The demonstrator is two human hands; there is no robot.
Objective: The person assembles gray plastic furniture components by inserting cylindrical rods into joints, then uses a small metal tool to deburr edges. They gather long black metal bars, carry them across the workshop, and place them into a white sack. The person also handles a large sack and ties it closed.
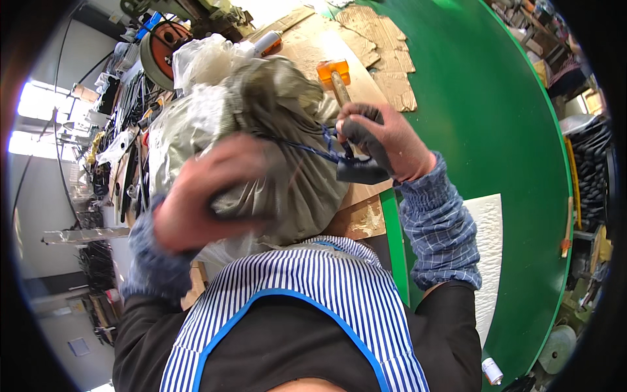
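My right hand is closed around a dark blue cord, with dark coverings on some of its fingers. A small black piece hangs just below that hand; what it is I cannot make out. Leftward, the cord stretches across a bulky grey-green cloth bundle. Motion smears my left hand, which is over the bundle's left side, so its grip is unclear. Beyond my right hand lies a mallet with an orange head; its wooden handle runs toward my fingers, and its end is hidden.
Clear plastic covers part of the bundle. Cardboard sheets and a spray can lie beyond. On the right, a green tabletop carries a white textured sheet and a white can. Machinery with a round wheel stands far left.
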